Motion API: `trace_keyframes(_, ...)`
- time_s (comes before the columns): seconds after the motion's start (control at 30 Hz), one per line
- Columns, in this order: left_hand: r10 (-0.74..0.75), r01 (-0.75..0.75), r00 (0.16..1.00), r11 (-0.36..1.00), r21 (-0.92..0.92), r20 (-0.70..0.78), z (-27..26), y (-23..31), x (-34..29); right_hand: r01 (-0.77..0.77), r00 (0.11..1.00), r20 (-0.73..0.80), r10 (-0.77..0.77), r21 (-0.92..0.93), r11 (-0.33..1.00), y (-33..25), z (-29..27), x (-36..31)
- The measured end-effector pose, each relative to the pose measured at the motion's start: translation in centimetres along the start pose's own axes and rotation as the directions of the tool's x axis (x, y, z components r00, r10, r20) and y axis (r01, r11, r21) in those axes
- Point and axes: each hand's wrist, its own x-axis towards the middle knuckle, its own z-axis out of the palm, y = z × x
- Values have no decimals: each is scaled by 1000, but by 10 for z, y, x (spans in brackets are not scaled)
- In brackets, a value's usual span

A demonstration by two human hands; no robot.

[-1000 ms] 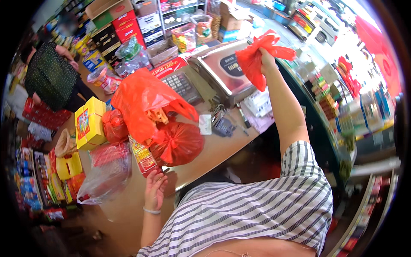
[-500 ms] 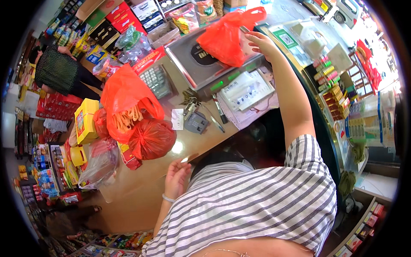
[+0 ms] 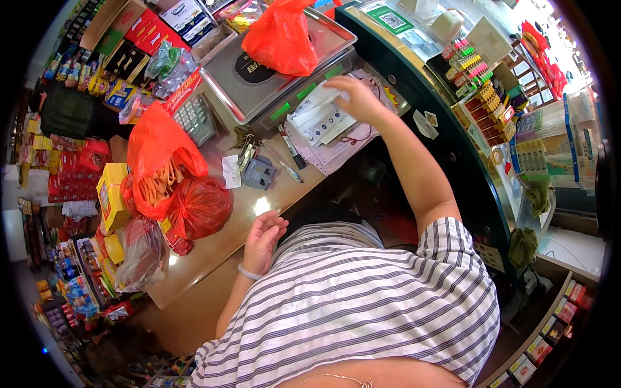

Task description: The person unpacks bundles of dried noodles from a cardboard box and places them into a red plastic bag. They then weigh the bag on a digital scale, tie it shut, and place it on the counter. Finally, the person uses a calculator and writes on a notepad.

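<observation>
My right hand reaches over a white package with blue print, its fingers loosely bent and thumb apart. I cannot tell whether the fingertips touch it. The package lies on a stack of papers beside a weighing scale. On the scale's metal tray sits a knotted red plastic bag. My left hand hovers at the counter's near edge, palm partly up, fingers slightly curled and nothing visible in it. A black marker, a pen and a bunch of keys lie between the hands.
Left on the counter stand an open red bag with tan strips, a tied red bag, a yellow box and a calculator. A dark curved counter borders the right. A person stands far left.
My right hand has drawn back from beside the red bag on the scale to the papers. The small dark item at its fingertips no longer shows. The view has shifted rightward.
</observation>
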Motion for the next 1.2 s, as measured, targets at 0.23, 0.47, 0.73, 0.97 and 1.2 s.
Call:
trace_keyframes(0.23, 583, -357, 812, 511, 782, -10, -39, -35, 55, -55, 941, 307, 143, -278, 959, -23, 18, -13)
trace_keyframes(0.47, 600, -382, 773, 180, 906, 207, -35, -36, 68, -39, 993, 102, 63, -220, 975, -34, 11, -17)
trace_keyframes(0.73, 569, -386, 758, -2, 922, 319, -38, -34, 67, -19, 996, -85, 18, -4, 1000, -75, 20, -36)
trace_keyframes(0.97, 501, -395, 747, -194, 898, 437, -43, -36, 71, -21, 1000, 24, 19, 115, 993, -84, 29, -26)
trace_keyframes(1.2, 389, -486, 719, -310, 817, 576, -36, -20, 82, 65, 994, 71, -81, 202, 977, -108, 33, 32)
